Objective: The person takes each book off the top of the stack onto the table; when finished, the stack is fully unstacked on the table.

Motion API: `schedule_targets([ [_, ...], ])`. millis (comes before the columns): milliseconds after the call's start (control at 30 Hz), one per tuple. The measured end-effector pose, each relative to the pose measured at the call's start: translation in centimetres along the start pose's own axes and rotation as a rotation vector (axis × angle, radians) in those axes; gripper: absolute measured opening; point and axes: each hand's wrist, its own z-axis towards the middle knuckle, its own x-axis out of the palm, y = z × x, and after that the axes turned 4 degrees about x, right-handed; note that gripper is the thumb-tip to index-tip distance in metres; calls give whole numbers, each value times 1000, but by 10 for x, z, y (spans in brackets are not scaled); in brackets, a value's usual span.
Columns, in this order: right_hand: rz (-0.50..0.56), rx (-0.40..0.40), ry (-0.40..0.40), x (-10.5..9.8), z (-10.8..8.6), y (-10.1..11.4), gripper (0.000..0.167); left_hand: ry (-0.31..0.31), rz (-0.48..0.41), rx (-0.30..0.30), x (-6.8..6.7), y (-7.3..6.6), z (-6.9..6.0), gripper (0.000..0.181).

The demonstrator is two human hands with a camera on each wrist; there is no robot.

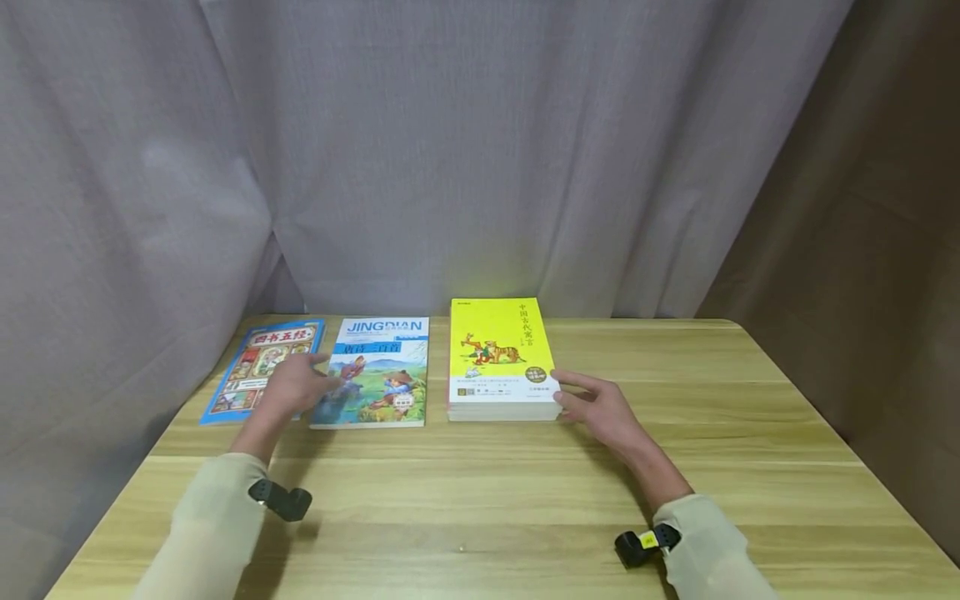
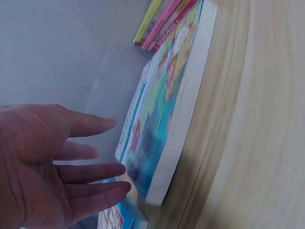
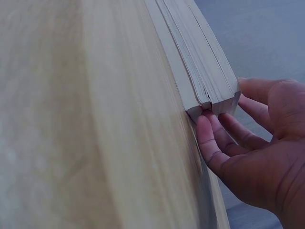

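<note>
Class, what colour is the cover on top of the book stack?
The cover is mostly yellow, white along the bottom; clearest in the head view.

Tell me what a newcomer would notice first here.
Probably the bright yellow book, on top of a stack near the curtain, with the right hand at its right side. Then, left of it, the landscape book and, farthest left, the blue-edged book, with the left hand near both.

Wood-grain table (image 1: 450, 517): blue-bordered book (image 1: 242, 367), JINGDIAN book (image 1: 382, 375), yellow-topped book stack (image 1: 495, 329), left to right.
</note>
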Motion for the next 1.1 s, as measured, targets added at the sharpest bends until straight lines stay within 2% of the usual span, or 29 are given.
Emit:
schedule_targets([
  [133, 13, 1, -7, 1, 0, 1, 54, -47, -1, 57, 9, -13, -1, 64],
  [233, 19, -4, -25, 2, -1, 4, 54, -64, -73, 97, 19, -24, -1, 60],
  [300, 6, -12, -39, 4, 0, 6, 54, -34, -154, 117, 26, -34, -2, 59],
  [367, -8, -15, -60, 5, 0, 7, 53, 22, -254, 135, 34, -44, -1, 58],
  [500, -34, -15, -88, 7, 0, 11, 52, 98, -414, 142, 50, -64, 1, 54],
  [700, -10, 4, -88, 8, 3, 11, 54, 194, -596, 129, 71, -77, 1, 54],
  [833, 14, 9, -87, 7, 5, 9, 53, 231, -644, 152, 80, -82, -1, 58],
  [967, 29, 20, -90, 4, 5, 9, 50, 241, -663, 154, 87, -88, -1, 58],
  [1100, 41, 4, -60, 0, 2, 7, 50, 254, -686, 116, 95, -93, 0, 58],
])
